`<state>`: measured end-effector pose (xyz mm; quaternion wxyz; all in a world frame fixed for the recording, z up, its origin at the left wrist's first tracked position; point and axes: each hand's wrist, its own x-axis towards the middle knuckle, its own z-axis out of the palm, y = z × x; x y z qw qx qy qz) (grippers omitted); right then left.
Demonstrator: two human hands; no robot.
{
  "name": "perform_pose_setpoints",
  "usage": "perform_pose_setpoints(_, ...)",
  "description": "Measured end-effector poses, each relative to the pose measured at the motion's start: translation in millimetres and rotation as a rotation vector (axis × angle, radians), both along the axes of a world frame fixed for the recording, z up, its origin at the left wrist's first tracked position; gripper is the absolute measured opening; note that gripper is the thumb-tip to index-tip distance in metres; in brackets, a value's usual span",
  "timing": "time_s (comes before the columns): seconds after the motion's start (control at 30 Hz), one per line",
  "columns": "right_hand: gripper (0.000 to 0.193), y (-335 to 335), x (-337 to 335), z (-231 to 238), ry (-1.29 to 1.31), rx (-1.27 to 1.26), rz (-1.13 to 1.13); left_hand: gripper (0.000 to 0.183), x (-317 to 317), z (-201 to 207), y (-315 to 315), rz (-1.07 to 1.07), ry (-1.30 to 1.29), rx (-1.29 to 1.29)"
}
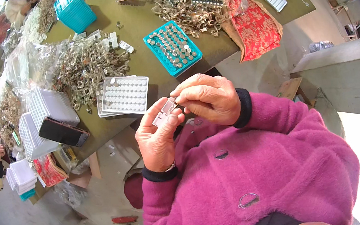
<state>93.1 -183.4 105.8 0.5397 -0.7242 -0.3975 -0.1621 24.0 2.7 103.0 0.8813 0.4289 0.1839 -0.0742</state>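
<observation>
Nearest us is the fuzzy magenta coat, its large buttons below our fingers. Beyond it, our left hand has thumb and fingers clamped on a small white rectangular plastic case, which seems to stand open in two parts. Our right hand has thumb and forefinger drawn together at the case's upper end; whether a tiny part sits between them, we cannot tell. To work well, we judge, the left grip should be firm only at the edges, the right fingertips light and straight, without prying. A white plastic tray of small round hollows lies near the left fingers, a teal plastic tray of round metal pieces ahead of both; we should keep our cuffs clear.
</observation>
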Motion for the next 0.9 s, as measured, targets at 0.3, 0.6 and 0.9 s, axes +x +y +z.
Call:
perform_pose_setpoints(0.3,0.023,13,-8,-3,0.117,-0.047,0.043,0.034,-9,-8,0,-0.013,-0.3,0.37)
perform_pose_setpoints(0.6,0.028,15,-4,-9,0.075,-0.047,0.163,0.034,-16,-11,6,0.067,-0.312,0.344)
perform_pose_setpoints(0.9,0.026,23,1,-16,0.018,-0.073,0.159,0.035,-18,-12,10,0.107,-0.198,0.271)
